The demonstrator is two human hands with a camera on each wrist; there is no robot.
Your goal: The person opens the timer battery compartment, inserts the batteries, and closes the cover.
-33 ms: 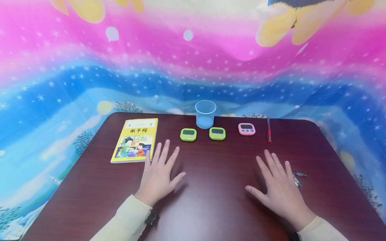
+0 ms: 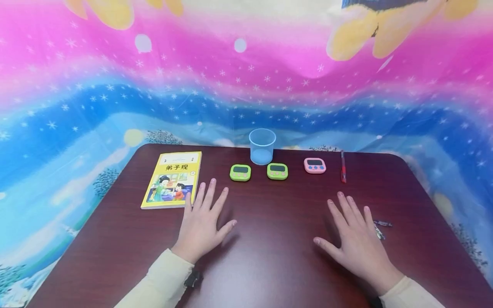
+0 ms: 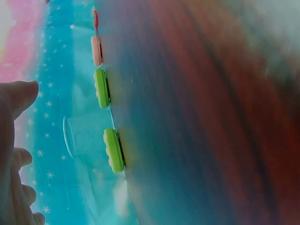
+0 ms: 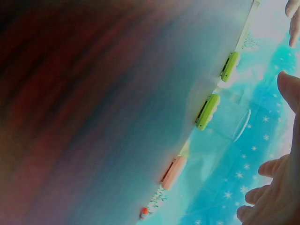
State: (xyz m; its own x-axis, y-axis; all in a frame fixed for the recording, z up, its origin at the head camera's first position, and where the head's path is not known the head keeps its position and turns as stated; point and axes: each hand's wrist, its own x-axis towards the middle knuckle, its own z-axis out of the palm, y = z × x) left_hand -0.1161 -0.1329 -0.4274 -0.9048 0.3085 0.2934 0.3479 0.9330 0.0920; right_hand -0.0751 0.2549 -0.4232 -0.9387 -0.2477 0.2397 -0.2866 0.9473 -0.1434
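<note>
Both hands lie flat, palms down, on the dark red table [image 2: 269, 256]. My left hand [image 2: 204, 218] rests with spread fingers beside the lower right corner of a yellow picture book [image 2: 172, 179]. My right hand [image 2: 356, 239] rests with straight fingers, holding nothing. Beyond the hands, in a row, stand two green timers [image 2: 240, 172] [image 2: 277, 171], a pink timer [image 2: 315, 165] and a red pen [image 2: 343, 167]. A clear plastic cup [image 2: 262, 146] stands behind the green timers. The wrist views show the same timers [image 3: 114, 150] [image 4: 207, 111] edge-on.
A small dark wrapper-like object [image 2: 380, 227] lies just right of my right hand. A colourful pink and blue cloth [image 2: 246, 85] hangs behind and around the table. The table's far edge runs just behind the cup.
</note>
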